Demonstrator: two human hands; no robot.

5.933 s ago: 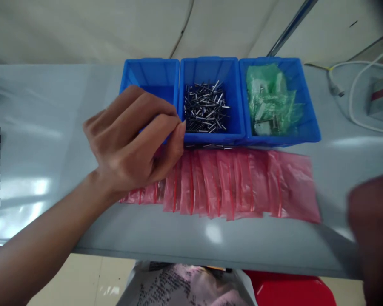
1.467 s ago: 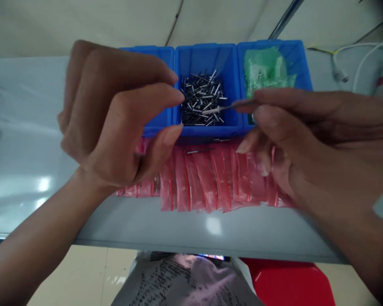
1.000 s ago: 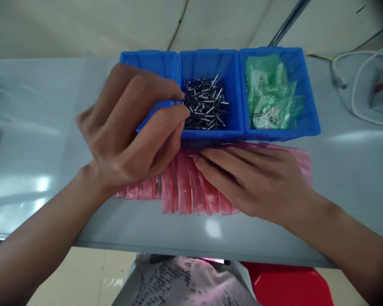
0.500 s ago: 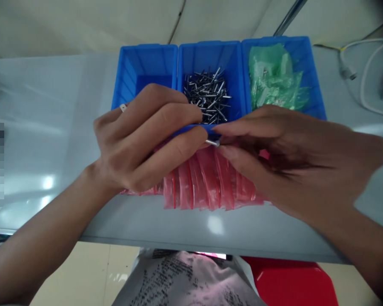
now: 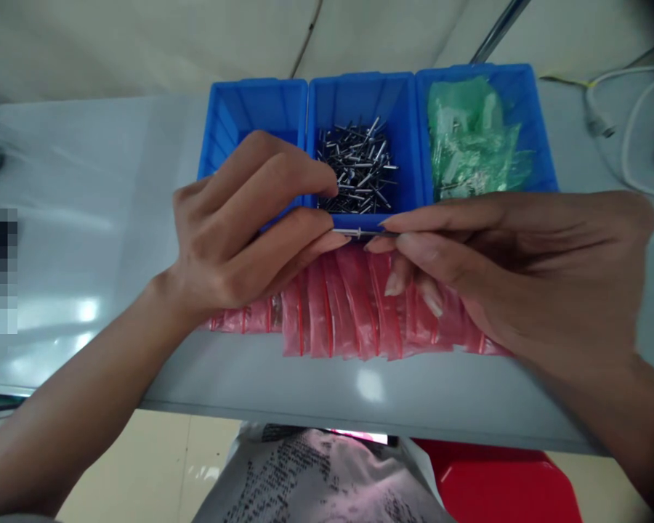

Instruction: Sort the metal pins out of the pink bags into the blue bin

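A silver blind rivet (image 5: 358,233) spans the gap between my two hands, lying nearly level in front of the middle blue bin. My left hand (image 5: 251,225) pinches its thicker body end between thumb and forefinger. At the other side, the fingertips of my right hand (image 5: 501,269) close on the thin dark pin, with the lower fingers loosely curled. Many similar loose rivets (image 5: 360,167) fill part of the middle bin (image 5: 365,91). Beneath my hands lies a row of pink zip bags (image 5: 338,312), overlapping one another and partly covered.
A left blue bin (image 5: 259,102) is partly hidden behind my left hand. In the right blue bin (image 5: 528,109) lie green plastic bags (image 5: 469,138). A white cable (image 5: 626,138) rests at the right on the grey table (image 5: 114,218). A red stool (image 5: 506,483) stands below the table edge.
My right hand has shifted slightly right and its lower fingers have come into view. More of the rivet now shows between my hands, its pin included.
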